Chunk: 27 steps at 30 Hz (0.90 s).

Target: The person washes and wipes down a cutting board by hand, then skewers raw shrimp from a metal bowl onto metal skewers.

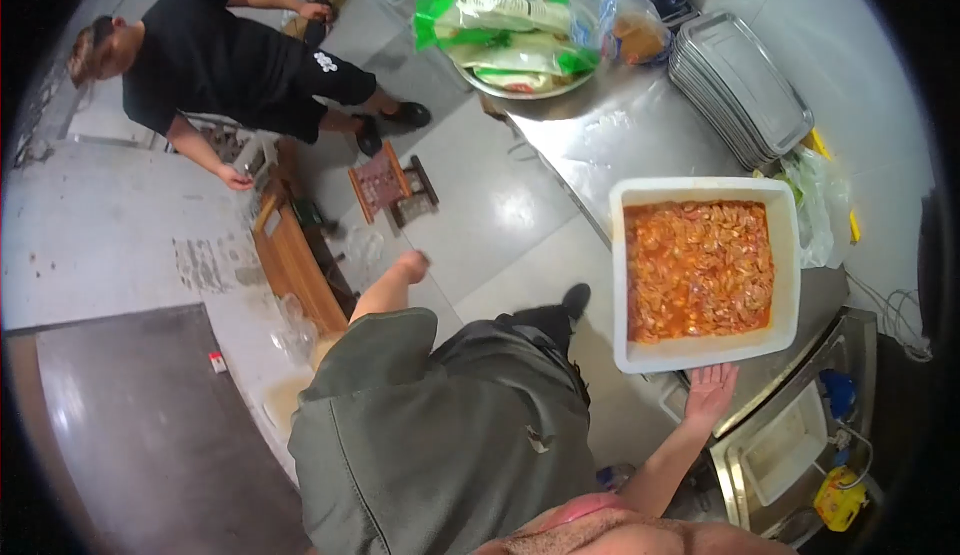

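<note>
Counter (110, 225), white and smudged, spreads at far left, with a co-worker (225, 55) in black standing past it. Next comes a small red stool (379, 181) on the tiled floor (500, 265). My left hand (415, 265) hangs near it in view, well apart from the tub; it is turned so that I cannot tell whether those fingers are curled or hold anything.

Further right, green-and-white packages (520, 35) heap on a round dish at the far end of a steel worktop (600, 135). At the near end is the white tub (621, 275), level, its left side reaching past the worktop's edge; what bears it underneath is hidden. Sliced food (700, 270) in red sauce covers its bottom.

I judge it heavy and inclined to slosh: the slices look soft and slick, the walls stiff, though the long sides may bow under load. Sauce on the rim would make it slippery, so I'd trust opposite sides, fingers hooked beneath the lip or palms under the base, rather than one corner.

My right hand (712, 395) lies palm up, fingers straight and gripping nothing, tips right at the tub's near wall; whether they touch, I can't tell.
</note>
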Each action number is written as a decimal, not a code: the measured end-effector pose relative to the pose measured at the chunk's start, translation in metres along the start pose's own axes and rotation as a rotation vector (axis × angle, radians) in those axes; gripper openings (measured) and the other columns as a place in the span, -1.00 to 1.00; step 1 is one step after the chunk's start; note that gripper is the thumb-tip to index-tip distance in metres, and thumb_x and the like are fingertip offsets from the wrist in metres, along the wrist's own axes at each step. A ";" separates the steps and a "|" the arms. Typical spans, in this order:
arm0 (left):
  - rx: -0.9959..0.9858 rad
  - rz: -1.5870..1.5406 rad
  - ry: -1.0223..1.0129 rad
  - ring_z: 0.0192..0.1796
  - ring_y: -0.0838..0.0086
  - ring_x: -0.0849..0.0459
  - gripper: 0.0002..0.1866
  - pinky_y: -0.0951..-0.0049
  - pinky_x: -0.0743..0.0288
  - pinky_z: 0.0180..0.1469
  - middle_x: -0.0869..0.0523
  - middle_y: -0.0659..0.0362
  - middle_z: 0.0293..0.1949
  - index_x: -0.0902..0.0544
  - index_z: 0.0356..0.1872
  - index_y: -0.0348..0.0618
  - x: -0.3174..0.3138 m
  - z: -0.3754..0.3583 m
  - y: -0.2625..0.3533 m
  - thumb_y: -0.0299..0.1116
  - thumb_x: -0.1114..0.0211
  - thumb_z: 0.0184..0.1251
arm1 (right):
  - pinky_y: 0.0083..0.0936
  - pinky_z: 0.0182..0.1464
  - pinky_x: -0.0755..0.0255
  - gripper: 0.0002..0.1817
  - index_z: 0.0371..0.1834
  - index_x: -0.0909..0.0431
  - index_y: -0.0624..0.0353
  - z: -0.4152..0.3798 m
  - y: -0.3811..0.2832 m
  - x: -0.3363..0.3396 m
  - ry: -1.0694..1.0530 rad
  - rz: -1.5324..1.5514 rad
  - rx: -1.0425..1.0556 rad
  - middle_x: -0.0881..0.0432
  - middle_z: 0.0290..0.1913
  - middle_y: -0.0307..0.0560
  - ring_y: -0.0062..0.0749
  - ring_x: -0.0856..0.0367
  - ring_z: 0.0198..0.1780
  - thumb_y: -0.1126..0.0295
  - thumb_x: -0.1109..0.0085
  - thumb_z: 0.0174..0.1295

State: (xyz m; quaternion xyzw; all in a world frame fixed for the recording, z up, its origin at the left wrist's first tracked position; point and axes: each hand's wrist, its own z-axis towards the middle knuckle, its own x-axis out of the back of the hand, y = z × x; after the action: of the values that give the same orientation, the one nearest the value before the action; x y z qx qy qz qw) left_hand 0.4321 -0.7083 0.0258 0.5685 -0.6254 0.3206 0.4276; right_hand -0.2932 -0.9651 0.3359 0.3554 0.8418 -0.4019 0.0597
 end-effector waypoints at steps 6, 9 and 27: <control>0.718 -0.998 -0.074 -0.10 0.12 -0.67 -0.71 0.28 -0.52 0.00 -0.72 -0.04 -0.18 -0.69 -0.18 -0.23 0.230 0.058 0.192 -0.29 -0.15 0.17 | -0.10 0.40 0.05 -0.31 0.43 -0.08 0.15 0.014 -0.043 -0.015 -0.035 -0.125 -0.053 -0.16 0.42 0.01 -0.18 -0.12 0.41 -0.10 0.22 0.39; 0.897 -0.918 0.141 -0.16 0.09 -0.68 -0.71 0.28 -0.53 -0.04 -0.71 -0.08 -0.22 -0.69 -0.23 -0.25 0.223 0.019 0.214 -0.28 -0.14 0.16 | -0.10 0.39 0.00 -0.27 0.40 -0.12 0.15 0.015 -0.034 -0.010 -0.095 -0.198 -0.001 -0.19 0.40 0.01 -0.14 -0.16 0.40 -0.17 0.19 0.35; 0.980 -0.928 0.171 -0.37 0.30 -0.65 -0.60 0.31 -0.49 -0.24 -0.68 0.01 -0.45 -0.65 -0.29 -0.35 0.168 -0.051 0.405 -0.11 -0.19 0.21 | -0.02 0.45 0.16 -0.05 0.46 0.16 0.21 -0.013 0.004 -0.024 -0.540 0.109 -0.528 0.05 0.46 0.13 0.07 0.05 0.46 -0.20 0.00 0.24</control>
State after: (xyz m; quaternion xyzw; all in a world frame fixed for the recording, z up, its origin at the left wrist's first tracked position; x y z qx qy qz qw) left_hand 0.0436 -0.6764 0.2332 0.8788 -0.0632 0.3939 0.2618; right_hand -0.2700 -0.9674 0.3512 0.2532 0.8502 -0.2464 0.3903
